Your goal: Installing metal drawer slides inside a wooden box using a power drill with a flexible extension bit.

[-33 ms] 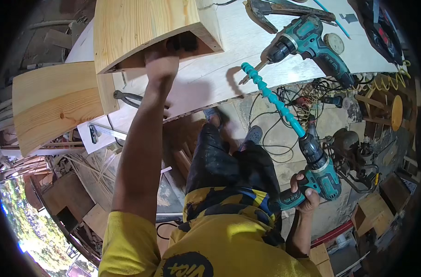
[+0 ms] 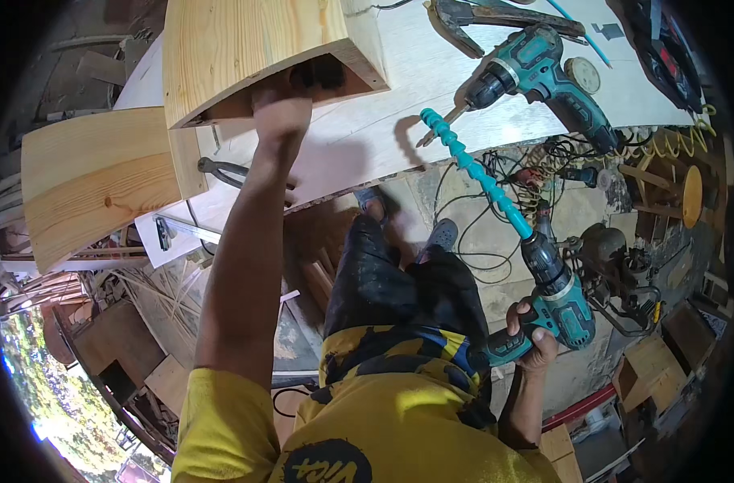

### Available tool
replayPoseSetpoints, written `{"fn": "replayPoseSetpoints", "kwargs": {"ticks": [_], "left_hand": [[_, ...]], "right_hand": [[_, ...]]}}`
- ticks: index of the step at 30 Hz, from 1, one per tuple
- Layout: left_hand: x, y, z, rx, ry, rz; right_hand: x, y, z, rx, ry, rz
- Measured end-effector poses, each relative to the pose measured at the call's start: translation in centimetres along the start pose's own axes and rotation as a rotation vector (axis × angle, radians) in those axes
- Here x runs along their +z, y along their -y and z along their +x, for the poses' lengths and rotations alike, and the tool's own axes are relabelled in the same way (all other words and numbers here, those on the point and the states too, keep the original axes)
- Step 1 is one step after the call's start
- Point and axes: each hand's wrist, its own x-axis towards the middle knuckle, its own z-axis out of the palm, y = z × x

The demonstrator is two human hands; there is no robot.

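My left hand (image 2: pixel 282 119) reaches into the open underside of a pale wooden box (image 2: pixel 250 40) at the far left of the workbench. Its fingers are hidden inside the box, so I cannot tell what they touch. Low on the right, my right hand (image 2: pixel 534 344) is closed around the grip of a teal and black cordless drill (image 2: pixel 572 314). From its chuck a turquoise flexible drill extension (image 2: pixel 481 177) rises up and left, its tip over the bench edge. Beside my left forearm lie dark pincers (image 2: pixel 226 171).
A second cordless drill (image 2: pixel 540 72) with a bit lies on the white bench top (image 2: pixel 351 145), near a round disc (image 2: pixel 583 76) and a dark metal tool (image 2: pixel 463 24). A curved wooden panel (image 2: pixel 101 177) sits left. Cables (image 2: pixel 496 193) tangle on the floor beyond my feet.
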Motion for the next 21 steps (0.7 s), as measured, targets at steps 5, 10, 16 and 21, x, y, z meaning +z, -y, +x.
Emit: {"fn": "replayPoseSetpoints", "kwargs": {"ticks": [5,10,16,21], "left_hand": [[0.0,0.4,0.1,-0.028,0.025,0.032],[0.7,1.3,0.2,0.012,-0.019,0.105],[0.1,1.0,-0.5,0.081,-0.064,-0.029],[0.9,0.0,-3.4,-0.05,-0.099,-0.068]], "right_hand": [[0.5,-0.3,0.1,-0.027,-0.021,-0.008],[0.4,-0.5,0.1,-0.033,-0.04,0.004],[0.4,-0.3,0.2,-0.033,-0.047,-0.003],[0.1,-0.2,0.3,-0.023,-0.022,0.019]]}}
